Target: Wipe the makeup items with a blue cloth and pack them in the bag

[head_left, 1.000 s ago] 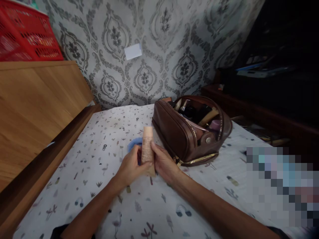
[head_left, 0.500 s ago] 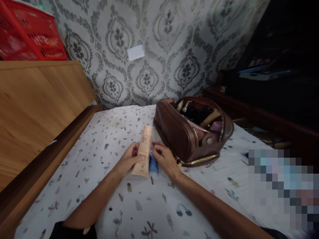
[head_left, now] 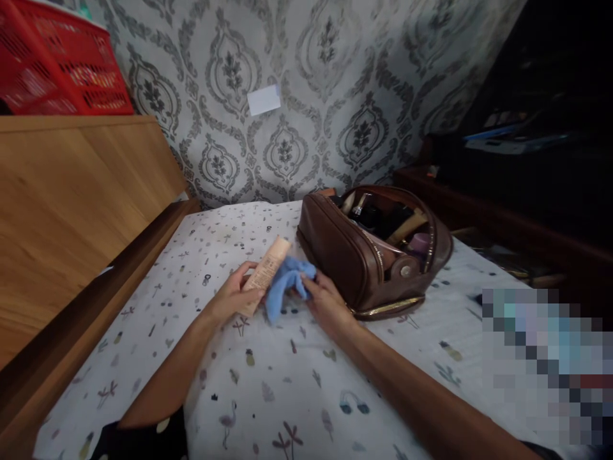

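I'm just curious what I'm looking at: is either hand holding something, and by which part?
The left hand holds the beige tube by its lower half; the right hand holds the blue cloth by its right side.

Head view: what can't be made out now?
All head view:
Tube: print too small, blurred.
Part of the blue cloth: behind the right hand.
Inside bottom of the brown bag: hidden by its contents.
Red basket: cut off by the left edge.

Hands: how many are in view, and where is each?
2: the left hand holds the beige tube; the right hand, beside the brown bag, holds the blue cloth.
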`<state>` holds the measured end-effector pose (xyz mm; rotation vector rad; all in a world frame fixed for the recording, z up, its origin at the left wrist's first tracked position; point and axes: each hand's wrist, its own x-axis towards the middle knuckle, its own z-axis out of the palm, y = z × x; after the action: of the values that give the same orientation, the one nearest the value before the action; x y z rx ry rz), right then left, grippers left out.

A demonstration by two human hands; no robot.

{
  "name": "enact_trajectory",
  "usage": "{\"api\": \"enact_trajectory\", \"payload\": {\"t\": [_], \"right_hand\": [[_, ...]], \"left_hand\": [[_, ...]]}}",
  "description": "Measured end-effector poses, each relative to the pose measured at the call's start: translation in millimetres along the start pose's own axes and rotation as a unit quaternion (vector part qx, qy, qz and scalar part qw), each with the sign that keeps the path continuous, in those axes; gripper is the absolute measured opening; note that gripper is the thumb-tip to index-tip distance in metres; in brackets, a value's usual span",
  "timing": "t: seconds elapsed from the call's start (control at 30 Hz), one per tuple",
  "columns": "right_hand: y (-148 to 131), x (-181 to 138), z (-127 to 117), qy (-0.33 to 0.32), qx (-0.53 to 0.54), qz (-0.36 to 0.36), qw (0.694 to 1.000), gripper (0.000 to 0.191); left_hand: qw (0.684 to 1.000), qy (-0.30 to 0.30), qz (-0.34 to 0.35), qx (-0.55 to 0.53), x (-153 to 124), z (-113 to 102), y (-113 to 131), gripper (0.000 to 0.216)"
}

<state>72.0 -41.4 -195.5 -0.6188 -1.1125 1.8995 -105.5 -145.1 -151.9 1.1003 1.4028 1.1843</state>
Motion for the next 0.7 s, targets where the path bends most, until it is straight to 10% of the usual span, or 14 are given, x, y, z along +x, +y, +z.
{"api": "enact_trajectory", "payload": {"t": [0.17,0.47,0.7], "right_hand": [[-10.9,-8.8,10.2,-0.029,0.124,0.060,0.990,0.042],[-18.0,-13.6,9.5,-0.054,-0.132,-0.124,0.982,0.041],[-21.8,-14.0,3.7,-0.067,-0.246,-0.120,0.960,0.028]], "left_hand": [[0.992,-0.065,0.006,0.106,-2.3,-12.4,6.8,0.056],[0.973,-0.150,0.005,0.174,-9.7,-13.3,15.9,0.055],[0.954,-0.128,0.044,0.269,-17.1,-9.9,23.8,0.050]]}}
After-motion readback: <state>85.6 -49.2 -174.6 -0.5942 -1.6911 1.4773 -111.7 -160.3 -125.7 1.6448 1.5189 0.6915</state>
